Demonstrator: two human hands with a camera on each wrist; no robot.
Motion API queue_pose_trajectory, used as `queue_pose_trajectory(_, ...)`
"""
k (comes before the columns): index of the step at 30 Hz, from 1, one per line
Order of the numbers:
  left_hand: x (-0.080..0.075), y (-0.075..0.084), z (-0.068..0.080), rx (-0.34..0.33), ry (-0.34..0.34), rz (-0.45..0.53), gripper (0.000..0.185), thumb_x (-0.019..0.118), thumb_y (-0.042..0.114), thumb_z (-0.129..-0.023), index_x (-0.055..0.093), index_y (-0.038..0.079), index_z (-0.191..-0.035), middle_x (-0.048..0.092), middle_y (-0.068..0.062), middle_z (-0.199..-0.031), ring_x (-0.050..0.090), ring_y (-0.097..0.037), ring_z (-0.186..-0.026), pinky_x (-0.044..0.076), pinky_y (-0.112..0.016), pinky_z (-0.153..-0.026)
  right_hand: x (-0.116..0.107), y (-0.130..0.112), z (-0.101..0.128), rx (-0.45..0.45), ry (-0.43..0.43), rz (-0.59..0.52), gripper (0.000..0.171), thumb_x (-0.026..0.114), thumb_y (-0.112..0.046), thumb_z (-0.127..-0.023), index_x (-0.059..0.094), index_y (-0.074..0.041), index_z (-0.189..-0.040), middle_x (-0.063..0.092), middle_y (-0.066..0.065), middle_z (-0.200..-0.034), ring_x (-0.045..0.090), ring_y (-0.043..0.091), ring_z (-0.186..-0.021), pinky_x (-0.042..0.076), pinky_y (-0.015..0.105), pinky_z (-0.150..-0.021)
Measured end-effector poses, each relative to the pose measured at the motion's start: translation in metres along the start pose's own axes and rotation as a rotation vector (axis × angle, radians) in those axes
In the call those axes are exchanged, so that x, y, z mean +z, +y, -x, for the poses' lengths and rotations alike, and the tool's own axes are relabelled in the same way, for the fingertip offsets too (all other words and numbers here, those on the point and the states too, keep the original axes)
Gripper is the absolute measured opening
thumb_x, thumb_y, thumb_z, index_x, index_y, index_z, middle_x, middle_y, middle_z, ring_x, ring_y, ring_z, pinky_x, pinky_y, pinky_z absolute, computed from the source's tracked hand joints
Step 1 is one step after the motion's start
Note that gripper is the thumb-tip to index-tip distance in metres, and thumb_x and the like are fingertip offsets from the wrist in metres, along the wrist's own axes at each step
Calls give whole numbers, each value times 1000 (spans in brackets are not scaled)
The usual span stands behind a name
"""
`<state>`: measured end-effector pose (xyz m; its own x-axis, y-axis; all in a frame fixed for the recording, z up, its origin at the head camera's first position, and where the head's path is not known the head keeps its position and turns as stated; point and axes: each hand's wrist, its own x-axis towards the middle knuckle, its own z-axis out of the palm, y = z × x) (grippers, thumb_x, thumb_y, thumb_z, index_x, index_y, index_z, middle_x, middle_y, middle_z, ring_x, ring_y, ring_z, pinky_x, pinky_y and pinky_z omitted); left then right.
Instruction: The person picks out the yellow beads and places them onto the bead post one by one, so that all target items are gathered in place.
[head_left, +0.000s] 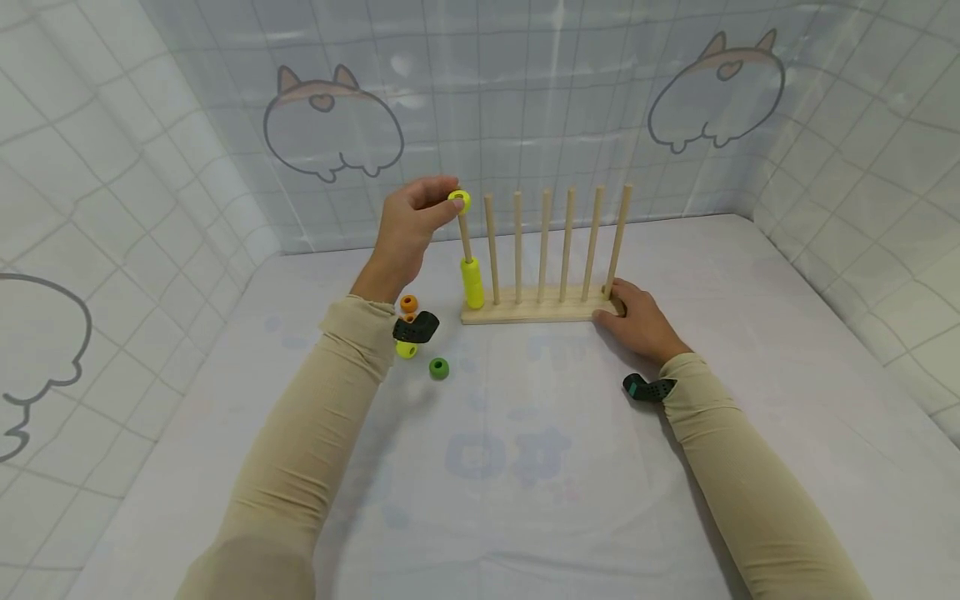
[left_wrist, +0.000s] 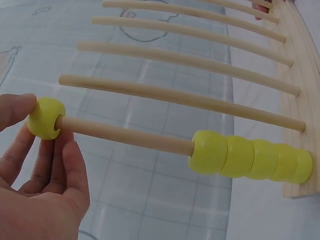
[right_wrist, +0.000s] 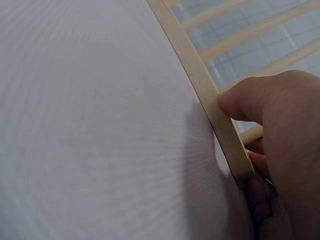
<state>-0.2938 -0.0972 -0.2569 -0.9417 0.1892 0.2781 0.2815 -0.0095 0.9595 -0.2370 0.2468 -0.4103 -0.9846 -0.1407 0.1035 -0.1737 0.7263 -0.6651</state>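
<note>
My left hand (head_left: 408, 229) pinches a yellow bead (head_left: 459, 201) between thumb and fingertips, and the bead sits right on the tip of the leftmost peg (head_left: 465, 237), the peg's end already in its hole. The left wrist view shows this plainly: thumb on top of the bead (left_wrist: 46, 118), fingers (left_wrist: 70, 165) curled beneath it. Lower on the same peg is a stack of yellow beads (head_left: 472, 283), pressed together and resting against the rack's base (head_left: 525, 314); in the wrist view I count about five, though the last one by the base is hard to make out.

My right hand (head_left: 637, 321) grips the right end of the base, thumb against its near edge (right_wrist: 225, 130) and fingers curled round the corner. The other five pegs (head_left: 555, 242) are bare.

The rack stands toward the back of the white mat (head_left: 525, 467), roughly mid-width. Near the mat's left side, just beside my left sleeve, lie loose beads: an orange one (head_left: 408, 303), a yellow-green one (head_left: 406, 349) and a green one (head_left: 438, 368), the green one a little apart from the others.
</note>
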Motion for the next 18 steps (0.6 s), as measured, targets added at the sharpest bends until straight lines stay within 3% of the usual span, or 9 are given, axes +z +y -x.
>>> queue_pose_trajectory(10,-5,-1,2,-12,28,21,30,73,14,-93,68,5,-121,62,-12,-124,57,-22,-113,47,-32,-103,1,-1,0,-7,6,-10,54,59,-25,-100,47,3,-145,34,20,-158,31,42,-143,27,56,-115)
queue_pose_trajectory(18,-19,-11,18,-51,70,48,28,72,15,-95,67,7,-121,62,-10,-125,58,-24,-115,46,-32,-104,2,3,-2,-11,19,-4,53,58,-26,-100,48,0,-145,38,18,-155,35,40,-140,30,56,-113)
